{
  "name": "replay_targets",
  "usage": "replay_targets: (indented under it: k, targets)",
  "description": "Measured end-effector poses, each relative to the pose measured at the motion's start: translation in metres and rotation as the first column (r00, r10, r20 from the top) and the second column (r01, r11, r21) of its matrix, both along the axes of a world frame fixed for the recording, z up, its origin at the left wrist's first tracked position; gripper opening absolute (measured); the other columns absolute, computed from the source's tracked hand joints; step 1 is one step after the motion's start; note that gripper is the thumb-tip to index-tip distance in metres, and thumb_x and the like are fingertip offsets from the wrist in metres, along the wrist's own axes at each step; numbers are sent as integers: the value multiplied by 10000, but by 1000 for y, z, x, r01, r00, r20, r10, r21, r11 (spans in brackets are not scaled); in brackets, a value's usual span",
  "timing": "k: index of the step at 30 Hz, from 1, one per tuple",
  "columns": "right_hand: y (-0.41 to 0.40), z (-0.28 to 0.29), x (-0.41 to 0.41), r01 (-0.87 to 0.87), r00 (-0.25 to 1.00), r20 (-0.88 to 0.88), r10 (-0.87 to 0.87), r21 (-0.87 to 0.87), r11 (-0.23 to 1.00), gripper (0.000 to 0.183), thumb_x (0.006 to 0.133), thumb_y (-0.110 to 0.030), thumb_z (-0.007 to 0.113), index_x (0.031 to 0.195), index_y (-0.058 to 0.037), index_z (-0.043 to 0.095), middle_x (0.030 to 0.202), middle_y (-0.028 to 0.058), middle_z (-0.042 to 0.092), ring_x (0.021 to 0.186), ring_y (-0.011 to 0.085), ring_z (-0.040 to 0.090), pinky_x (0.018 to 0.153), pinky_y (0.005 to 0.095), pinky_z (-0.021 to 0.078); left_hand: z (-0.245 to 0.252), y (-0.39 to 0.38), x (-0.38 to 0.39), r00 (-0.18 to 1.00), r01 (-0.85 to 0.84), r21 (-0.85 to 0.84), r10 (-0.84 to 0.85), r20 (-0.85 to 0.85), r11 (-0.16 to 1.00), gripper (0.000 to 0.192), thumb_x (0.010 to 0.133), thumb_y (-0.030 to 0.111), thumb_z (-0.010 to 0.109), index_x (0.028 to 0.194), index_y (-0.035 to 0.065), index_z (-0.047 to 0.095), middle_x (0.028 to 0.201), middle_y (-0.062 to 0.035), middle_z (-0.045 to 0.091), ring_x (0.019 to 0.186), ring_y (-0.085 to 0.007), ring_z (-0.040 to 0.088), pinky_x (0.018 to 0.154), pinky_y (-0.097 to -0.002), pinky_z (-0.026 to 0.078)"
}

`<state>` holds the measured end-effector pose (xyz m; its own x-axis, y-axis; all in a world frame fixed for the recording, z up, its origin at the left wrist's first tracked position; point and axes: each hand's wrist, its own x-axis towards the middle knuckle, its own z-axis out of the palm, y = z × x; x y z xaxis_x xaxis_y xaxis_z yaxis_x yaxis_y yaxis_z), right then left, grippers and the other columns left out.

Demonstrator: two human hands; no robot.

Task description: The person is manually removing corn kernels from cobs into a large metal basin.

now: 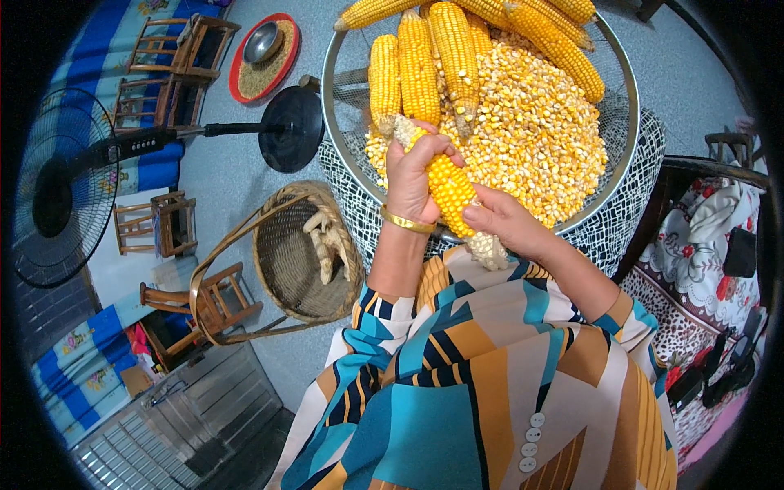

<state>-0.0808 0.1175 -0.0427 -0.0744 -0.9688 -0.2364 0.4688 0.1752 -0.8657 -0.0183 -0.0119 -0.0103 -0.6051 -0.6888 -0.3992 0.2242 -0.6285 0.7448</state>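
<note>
Between both my hands is a partly shelled corn cob (pixel 451 190), tilted, with pale bare cob at its two ends. My left hand (pixel 416 168), with a gold-coloured bangle at the wrist, wraps around the upper part. My right hand (pixel 505 217) grips the lower part, thumb pressed against the kernels. Just beyond, a round metal-rimmed mesh sieve (pixel 632 122) rests on my lap. It holds a heap of loose corn kernels (pixel 533 128). Several whole corn ears (pixel 418 70) lie along its left and far sides.
A woven basket (pixel 275 269) with bare cobs (pixel 327 248) stands at left on the floor. Beyond it are a standing fan (pixel 291 128), a red tray (pixel 296 58) holding grain and a metal bowl (pixel 262 43), and wooden chairs (pixel 168 223). Patterned cloth (pixel 686 245) lies at right.
</note>
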Motion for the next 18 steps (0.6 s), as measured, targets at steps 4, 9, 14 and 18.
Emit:
replay_targets:
  k: [4, 9, 14, 18]
  targets:
    - [3, -8, -3, 15, 989, 149, -22, 47, 999, 412, 878, -321, 435, 1140, -3, 446, 970, 35, 534, 868, 86, 491, 767, 224, 400, 1, -2, 1, 999, 10, 54, -8, -36, 999, 166, 695, -31, 523, 822, 49, 452, 620, -93, 521, 527, -192, 528, 501, -287, 462]
    - [-2, 1, 2, 78, 970, 225, -94, 79, 994, 418, 892, -323, 400, 1163, -7, 439, 994, 38, 538, 866, 89, 496, 769, 222, 400, 3, -1, 3, 999, 6, 59, -3, -45, 998, 159, 697, -30, 521, 819, 46, 452, 615, -92, 517, 528, -194, 530, 501, -293, 460]
    - [-5, 2, 0, 11, 998, 69, -16, 80, 997, 371, 878, -302, 445, 1109, -13, 480, 935, 19, 540, 852, 76, 491, 756, 221, 401, 4, 2, -3, 999, 27, 0, -27, 20, 1000, 154, 697, -23, 527, 815, 46, 455, 621, -93, 522, 528, -190, 531, 499, -290, 460]
    - [-2, -1, -3, -3, 998, 64, 2, 26, 1000, 365, 868, -295, 468, 1107, -19, 483, 924, 10, 534, 847, 70, 487, 749, 219, 401, 0, 1, 0, 998, 64, -15, -63, 22, 998, 171, 718, -10, 519, 856, 72, 459, 632, -74, 509, 529, -181, 518, 538, -302, 470]
